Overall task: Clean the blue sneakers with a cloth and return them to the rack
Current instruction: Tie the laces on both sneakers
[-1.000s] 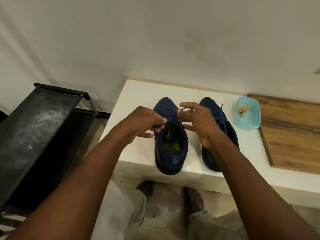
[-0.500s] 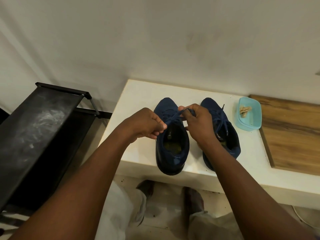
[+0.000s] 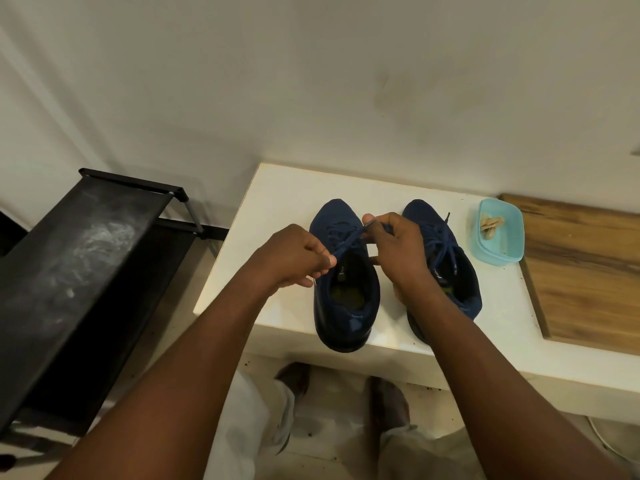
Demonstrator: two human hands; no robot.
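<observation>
- Moved: right hand (image 3: 398,252), spread a second ago, now pinches the lace (image 3: 348,241); left hand (image 3: 294,259) pinches its other end, pulling taut, probably tying.
- Both blue sneakers (image 3: 346,317) sit at worktop (image 3: 277,202) front edge.
- Beyond left edge: rack (image 3: 86,265); cloth unseen.

wall (image 3: 311,81): off-white, faintly smudged | worktop (image 3: 277,209): white, against wall | wooden panel (image 3: 581,271): worktop's right | rack (image 3: 69,271): black, left | floor (image 3: 336,410): pale, speckled
</observation>
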